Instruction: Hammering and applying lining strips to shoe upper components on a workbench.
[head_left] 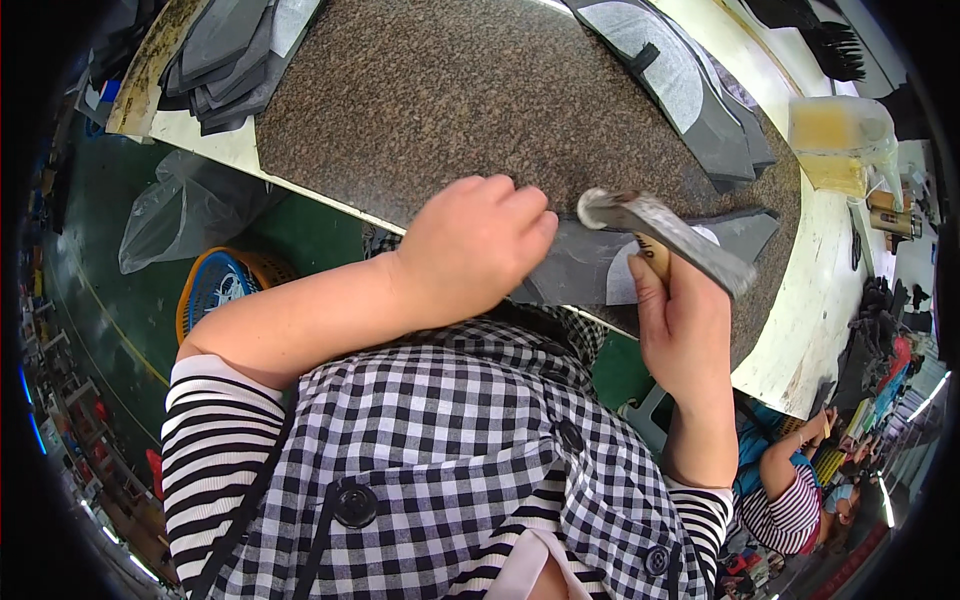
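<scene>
My right hand [692,325] grips a hammer [680,235] by its wooden handle. The metal head, slightly blurred, is above a dark grey flat piece [570,262] with a pale rounded patch. That piece lies along the near edge of a brown speckled work board [430,90]. My left hand [478,240] is closed with curled fingers over the left part of the same piece, to the left of the hammer. Whatever those fingers hold, if anything, is hidden beneath them.
A stack of similar grey pieces [225,70] sits at the far left, and more patched pieces [690,110] lie at the far right. Beyond them stands a clear plastic container [840,145] with yellowish contents. An orange basket [188,300] and a clear bag [175,215] are lower left. Another person [790,500] is at right.
</scene>
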